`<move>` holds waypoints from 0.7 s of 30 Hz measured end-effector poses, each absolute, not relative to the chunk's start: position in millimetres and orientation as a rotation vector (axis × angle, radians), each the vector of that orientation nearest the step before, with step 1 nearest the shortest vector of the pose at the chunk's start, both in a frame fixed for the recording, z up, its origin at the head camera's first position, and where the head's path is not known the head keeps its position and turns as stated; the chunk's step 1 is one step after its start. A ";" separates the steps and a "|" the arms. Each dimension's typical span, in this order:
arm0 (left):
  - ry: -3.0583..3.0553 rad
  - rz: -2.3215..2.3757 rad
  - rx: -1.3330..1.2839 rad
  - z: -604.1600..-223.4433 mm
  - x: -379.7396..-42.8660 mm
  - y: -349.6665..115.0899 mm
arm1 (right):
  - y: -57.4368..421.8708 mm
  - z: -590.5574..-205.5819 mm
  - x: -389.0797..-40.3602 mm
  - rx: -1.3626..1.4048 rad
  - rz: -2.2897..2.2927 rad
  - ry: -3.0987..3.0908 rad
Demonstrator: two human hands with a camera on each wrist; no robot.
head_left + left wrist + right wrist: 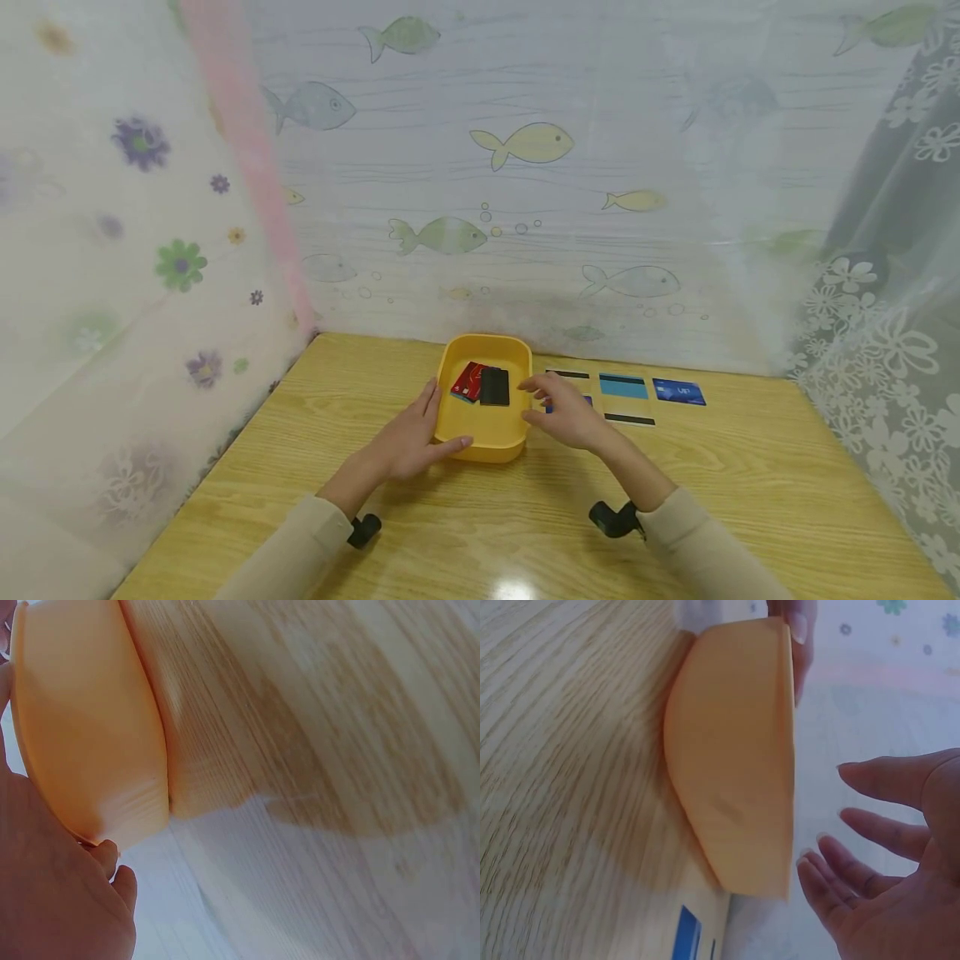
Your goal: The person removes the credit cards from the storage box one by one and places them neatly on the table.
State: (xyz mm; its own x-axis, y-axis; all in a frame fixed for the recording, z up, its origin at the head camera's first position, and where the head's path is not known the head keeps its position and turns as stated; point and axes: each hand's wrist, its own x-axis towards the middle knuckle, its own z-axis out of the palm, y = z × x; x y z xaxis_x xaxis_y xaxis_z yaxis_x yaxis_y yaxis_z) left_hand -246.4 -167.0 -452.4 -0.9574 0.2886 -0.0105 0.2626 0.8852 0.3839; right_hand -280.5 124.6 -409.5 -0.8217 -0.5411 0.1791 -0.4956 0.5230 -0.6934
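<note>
A yellow plastic tray (489,454) stands on the wooden table. Inside it lie a red card (467,379) and a black card (494,388), partly overlapping. My left hand (408,435) holds the tray at its near left corner, thumb over the front rim and fingers along the left side. In the left wrist view, fingertips curl at the rim of the tray (90,720). My right hand (568,415) hovers by the tray's right rim, fingers loosely bent and holding nothing. The right wrist view shows that hand (885,862) apart from the tray wall (731,750).
Right of the tray, several cards lie in rows: a light blue one with a black stripe (623,387), a blue VIP card (678,392) and a striped pale card (628,419). My right hand partly covers a dark blue card (583,402). A fish-print curtain (525,275) borders the table's back.
</note>
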 end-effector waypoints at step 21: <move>2.982 0.596 0.458 -452.7 -245.0 -168.6 | 79.1 -409.6 -291.7 -0.973 -1.226 2.560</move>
